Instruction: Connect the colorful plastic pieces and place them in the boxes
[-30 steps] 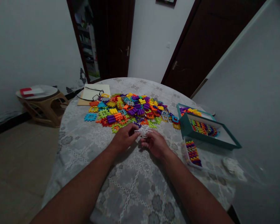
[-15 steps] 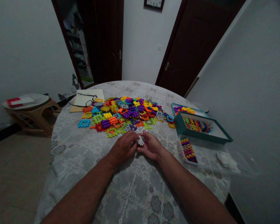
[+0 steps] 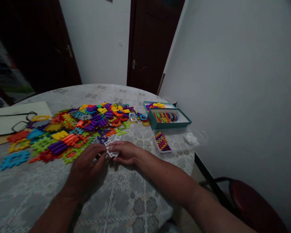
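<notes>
Between my two hands, at the near edge of the pile, is a small white openwork plastic piece (image 3: 113, 154). My left hand (image 3: 87, 168) is closed, its thumb and fingertips pinching the piece's left side. My right hand (image 3: 126, 152) grips it from the right with bent fingers, which cover part of it. More white lattice (image 3: 112, 139) shows just beyond my fingers; whether it is joined to the held piece I cannot tell. Just past the hands spreads a heap of colourful interlocking plastic building pieces (image 3: 87, 119), with notched frames and ribbed blocks.
On the right stand a teal box (image 3: 169, 124) of rowed colourful pieces and a clear plastic container (image 3: 175, 149) holding a ribbed stack and white pieces (image 3: 191, 138). Eyeglasses (image 3: 20, 126) lie on paper (image 3: 42, 108) at left. A patterned cloth (image 3: 126, 200) covers the round table.
My view has swung to the right, so the pile and hands appear further left and a dark red seat shows at lower right. Both hands still hold the white piece.
</notes>
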A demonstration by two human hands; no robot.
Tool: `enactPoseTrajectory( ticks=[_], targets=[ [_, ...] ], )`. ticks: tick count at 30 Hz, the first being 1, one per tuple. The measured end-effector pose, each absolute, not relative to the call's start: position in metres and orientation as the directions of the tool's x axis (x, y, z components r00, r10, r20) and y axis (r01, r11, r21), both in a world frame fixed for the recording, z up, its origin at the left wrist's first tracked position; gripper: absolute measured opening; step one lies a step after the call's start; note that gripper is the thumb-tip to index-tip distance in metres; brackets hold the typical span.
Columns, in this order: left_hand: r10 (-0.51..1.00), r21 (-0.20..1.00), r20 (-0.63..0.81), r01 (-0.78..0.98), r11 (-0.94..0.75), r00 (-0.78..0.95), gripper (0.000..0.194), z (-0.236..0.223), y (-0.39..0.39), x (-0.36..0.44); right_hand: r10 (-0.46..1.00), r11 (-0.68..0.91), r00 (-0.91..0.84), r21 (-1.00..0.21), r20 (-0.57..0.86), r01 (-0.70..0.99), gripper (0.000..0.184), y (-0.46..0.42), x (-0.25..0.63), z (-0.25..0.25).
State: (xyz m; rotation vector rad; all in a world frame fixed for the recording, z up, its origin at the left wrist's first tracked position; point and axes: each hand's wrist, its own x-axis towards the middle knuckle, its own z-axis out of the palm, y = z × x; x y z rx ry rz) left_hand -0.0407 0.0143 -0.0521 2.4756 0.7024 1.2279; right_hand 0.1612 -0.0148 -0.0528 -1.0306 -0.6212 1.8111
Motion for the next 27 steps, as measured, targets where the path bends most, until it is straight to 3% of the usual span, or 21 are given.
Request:
enactPoseTrajectory(
  ticks=[4, 7, 10, 13, 15, 18, 22, 27],
  targets=[
    [0.622, 0.439, 0.653, 0.454, -0.776, 0.432, 0.015, -0.052, 0.018, -0.046, 0.913, -0.407, -0.207, -0.810, -0.351, -0.422, 0.033, -0.027, 0.168, -0.034],
    [0.656, 0.432, 0.654, 0.527, -0.732, 0.376, 0.014, -0.052, 0.022, -0.049, 0.958, -0.279, -0.162, -0.891, -0.235, -0.358, 0.039, -0.051, 0.194, -0.009],
    [0.678, 0.453, 0.641, 0.536, -0.712, 0.359, 0.010, -0.052, 0.023, -0.049, 0.994, -0.099, 0.016, -0.950, -0.108, -0.295, 0.042, -0.085, 0.244, 0.022],
    [0.703, 0.485, 0.620, 0.534, -0.692, 0.348, 0.010, -0.050, 0.022, -0.047, 0.937, 0.063, 0.348, -0.993, 0.025, -0.098, 0.039, -0.122, 0.317, 0.047],
    [0.726, 0.504, 0.600, 0.547, -0.669, 0.335, 0.010, -0.048, 0.021, -0.047, 0.825, 0.034, 0.552, -0.986, 0.120, 0.163, 0.035, -0.146, 0.370, 0.057],
    [0.762, 0.521, 0.572, 0.583, -0.623, 0.303, 0.010, -0.047, 0.021, -0.047, 0.649, -0.185, 0.709, -0.847, 0.275, 0.498, 0.033, -0.176, 0.438, 0.061],
    [0.779, 0.524, 0.548, 0.600, -0.605, 0.306, 0.012, -0.048, 0.024, -0.049, 0.576, -0.389, 0.785, -0.769, 0.227, 0.508, 0.030, -0.198, 0.488, 0.051],
    [0.748, 0.490, 0.572, 0.592, -0.640, 0.336, 0.013, -0.052, 0.027, -0.049, 0.532, -0.456, 0.833, -0.778, 0.151, 0.432, 0.023, -0.205, 0.507, 0.035]
  ],
)
